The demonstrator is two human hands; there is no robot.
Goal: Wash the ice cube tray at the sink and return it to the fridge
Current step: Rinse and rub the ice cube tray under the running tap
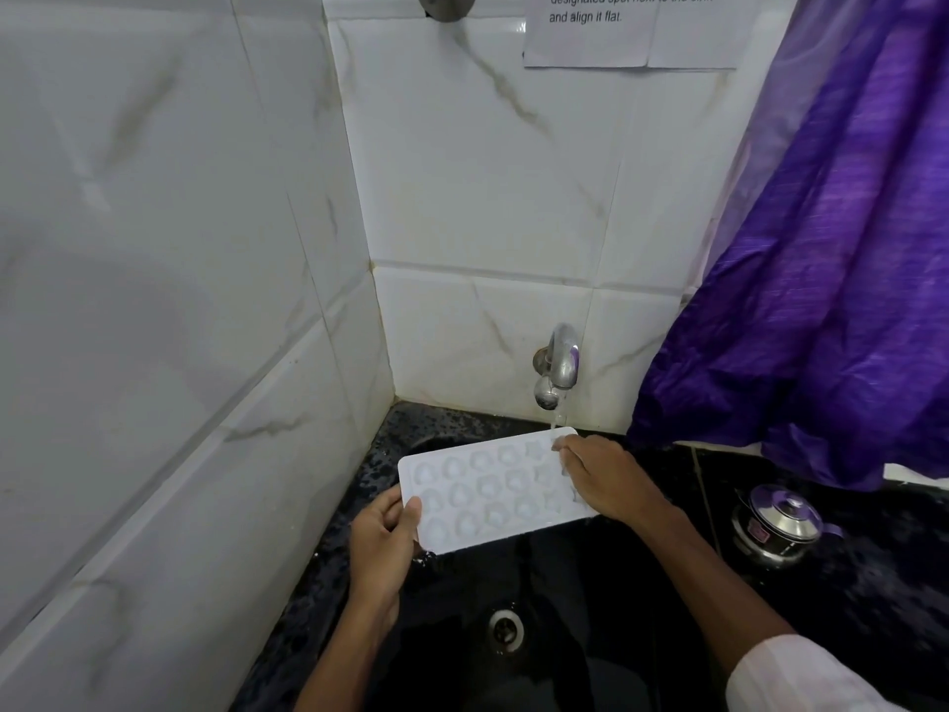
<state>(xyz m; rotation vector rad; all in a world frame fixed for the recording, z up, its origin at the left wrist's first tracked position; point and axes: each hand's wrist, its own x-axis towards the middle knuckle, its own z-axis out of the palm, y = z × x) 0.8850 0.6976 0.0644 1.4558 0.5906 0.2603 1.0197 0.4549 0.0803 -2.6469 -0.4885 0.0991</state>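
1. Left hand (382, 539) grips the near left end of the ice cube tray (493, 488); its thumb lies on the upper face and its fingers curl beneath the edge.
2. Right hand (608, 477) rests palm down on the tray's right end; its fingers lie close together and nearly straight across the top, reaching toward the far right corner; its thumb is hidden, so I cannot tell whether it clasps the underside.
3. The white tray is held above the black sink (565, 583), cavities facing up, its long side running from left to right and tilted a little; three rows of rounded cavities show.
4. A chrome tap (560, 364) juts from the tiled wall (154, 300) just beyond the tray; a thin stream of water (558, 418) falls from it onto the far right corner, just beside the right fingertips.
5. The drain (506, 629) sits in the sink floor, nearer the camera than the tray.
6. On the dark speckled tabletop (873, 598) to the right stands a small steel pot (778, 524) with its lid on, well apart from the tray.
7. A purple curtain (821, 249) hangs over the right side; a paper note (631, 28) is stuck on the wall above the tap.
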